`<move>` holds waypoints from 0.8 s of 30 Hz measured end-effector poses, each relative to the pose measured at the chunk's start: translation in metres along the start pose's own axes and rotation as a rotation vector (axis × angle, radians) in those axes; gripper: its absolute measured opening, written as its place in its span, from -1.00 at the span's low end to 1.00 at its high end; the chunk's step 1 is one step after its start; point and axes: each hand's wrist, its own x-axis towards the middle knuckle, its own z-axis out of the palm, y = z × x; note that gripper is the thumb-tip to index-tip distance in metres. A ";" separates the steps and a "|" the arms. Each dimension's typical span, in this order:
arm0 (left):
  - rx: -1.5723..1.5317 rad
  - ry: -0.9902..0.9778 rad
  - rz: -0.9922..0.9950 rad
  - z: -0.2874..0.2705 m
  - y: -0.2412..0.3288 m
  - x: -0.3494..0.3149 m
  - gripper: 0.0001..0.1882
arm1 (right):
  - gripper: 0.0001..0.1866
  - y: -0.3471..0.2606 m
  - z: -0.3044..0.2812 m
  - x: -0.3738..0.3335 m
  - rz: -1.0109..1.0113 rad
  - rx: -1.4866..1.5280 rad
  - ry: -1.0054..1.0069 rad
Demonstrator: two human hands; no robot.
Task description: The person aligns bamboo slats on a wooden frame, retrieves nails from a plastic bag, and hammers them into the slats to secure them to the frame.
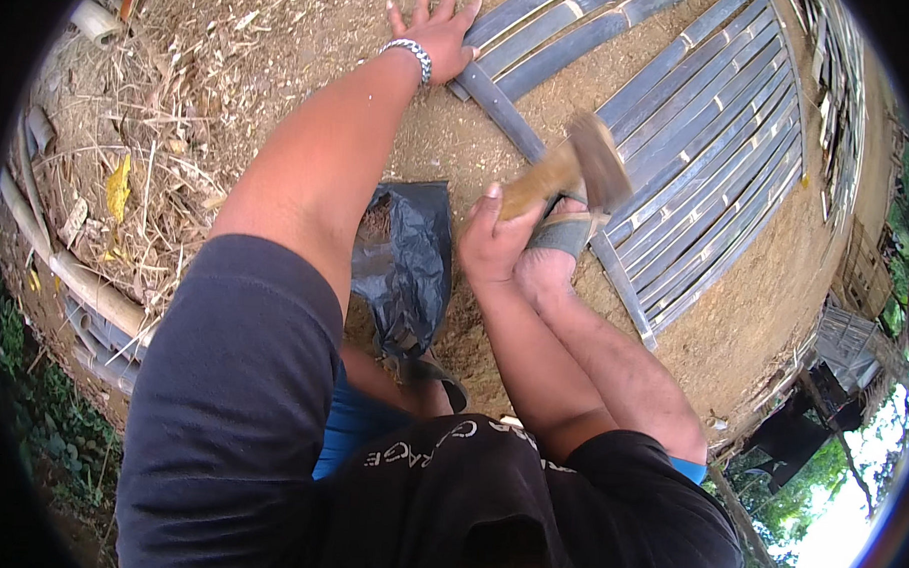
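My left hand (435,33), a beaded bracelet at its wrist, reaches far forward with fingers spread. Its thumb side meets the ends of dark split-bamboo slats (543,39), where a crosswise bamboo strip (500,113) runs beneath or along them. Closed round a wooden handle, my right hand (498,237) holds a hammer (540,184). Motion blurs the hammer's broad brownish head (599,161), which is over the near edge of the bamboo slat panel (710,143). Whether it touches the panel I cannot tell. My sandalled foot (564,231) is just below the head.
An open black plastic bag (421,248) lies on the ground between my arms, with small brown bits inside. Dry bamboo shavings (170,124) cover the soil at left, beside bamboo poles (94,286). Thin strips (839,117) are piled beyond the panel at right.
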 end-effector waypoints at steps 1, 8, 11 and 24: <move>-0.064 -0.079 0.014 -0.020 0.009 -0.005 -0.07 | -0.62 0.007 -0.003 -0.001 0.039 -0.105 -0.078; -0.194 -0.143 -0.009 -0.049 0.006 -0.017 -0.09 | -0.57 -0.025 -0.012 0.006 0.005 -0.251 -0.149; -0.172 -0.134 0.003 -0.053 0.011 -0.016 -0.10 | -0.58 -0.006 -0.009 0.014 -0.279 -0.154 0.031; -0.147 -0.155 -0.008 -0.058 0.010 -0.021 -0.12 | -0.70 -0.025 -0.025 0.013 0.039 -0.427 -0.281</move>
